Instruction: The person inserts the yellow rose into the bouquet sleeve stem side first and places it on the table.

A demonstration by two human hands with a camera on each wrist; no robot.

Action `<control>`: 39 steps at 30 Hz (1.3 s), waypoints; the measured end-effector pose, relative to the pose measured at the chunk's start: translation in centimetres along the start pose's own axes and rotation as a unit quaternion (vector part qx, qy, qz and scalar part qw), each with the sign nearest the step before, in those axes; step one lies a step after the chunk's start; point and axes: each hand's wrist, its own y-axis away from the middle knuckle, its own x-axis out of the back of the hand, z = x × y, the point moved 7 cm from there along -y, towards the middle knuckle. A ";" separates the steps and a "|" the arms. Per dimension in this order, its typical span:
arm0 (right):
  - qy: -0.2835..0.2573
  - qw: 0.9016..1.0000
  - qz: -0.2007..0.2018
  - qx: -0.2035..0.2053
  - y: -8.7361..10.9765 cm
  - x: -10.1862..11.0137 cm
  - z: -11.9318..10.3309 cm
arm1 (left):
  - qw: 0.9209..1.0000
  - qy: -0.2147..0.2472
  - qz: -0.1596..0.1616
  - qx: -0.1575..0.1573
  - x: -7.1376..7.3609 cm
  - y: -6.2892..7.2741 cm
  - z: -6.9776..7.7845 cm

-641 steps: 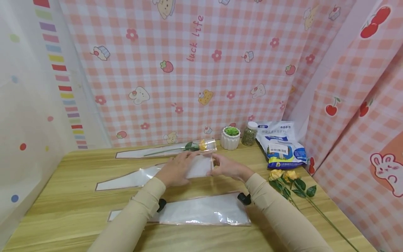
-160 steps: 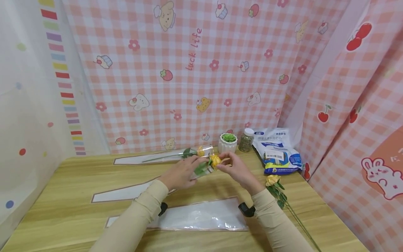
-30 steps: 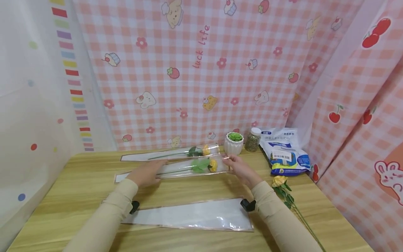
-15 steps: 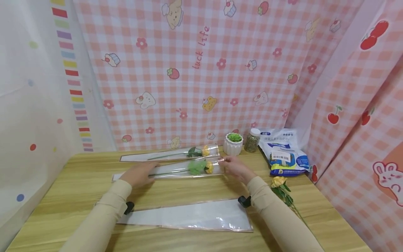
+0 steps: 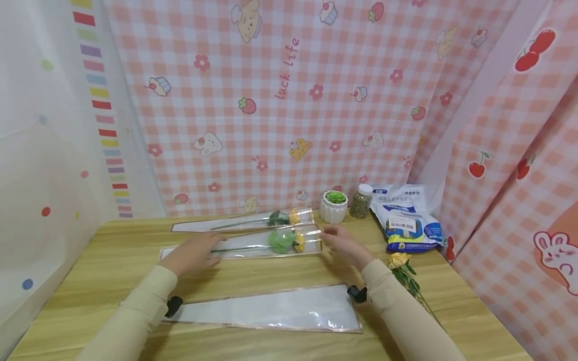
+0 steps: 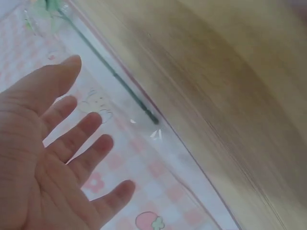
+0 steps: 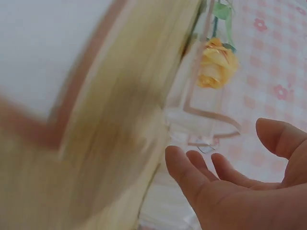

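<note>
Currently both hands point(image 5: 194, 253) point(image 5: 345, 245) flank a sleeved rose point(image 5: 298, 243)

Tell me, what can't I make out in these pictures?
Head: lower stem of the loose rose, behind the right sleeve.
Head: fine print on the bag, too small.
Left wrist: bloom of the nearer wrapped rose, cut off by the top edge.
Right wrist: edges of the front wrapper, blurred.

Pink-checked backdrop point(image 5: 266, 120), white dotted sheet point(image 5: 54, 145); wood-grain table point(image 5: 271, 273)

Three roses point(image 5: 399, 259), apparently three wrappers point(image 5: 289, 308)
</note>
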 end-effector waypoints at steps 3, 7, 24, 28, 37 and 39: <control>0.008 1.000 0.001 0.016 1.1 0.6 -0.3 | 1.000 0.018 -0.014 0.001 0.4 1.3 0.5; 0.058 0.997 0.019 0.042 2.7 1.4 -0.7 | 0.997 0.057 -0.054 0.008 0.2 3.4 1.1; 0.318 0.920 -0.200 0.115 10.8 0.1 1.7 | 0.991 0.080 -0.099 -0.043 -1.6 9.7 3.1; 0.361 0.901 -0.209 0.120 11.2 -0.7 2.0 | 0.991 0.088 -0.095 -0.041 -1.7 9.8 3.0; 0.360 0.898 -0.185 0.174 11.4 -1.5 1.2 | 0.991 0.096 -0.089 -0.037 -1.9 9.8 3.0; 0.355 0.901 -0.172 0.182 11.2 -1.5 1.1 | 0.991 0.096 -0.089 -0.030 -1.9 9.8 2.9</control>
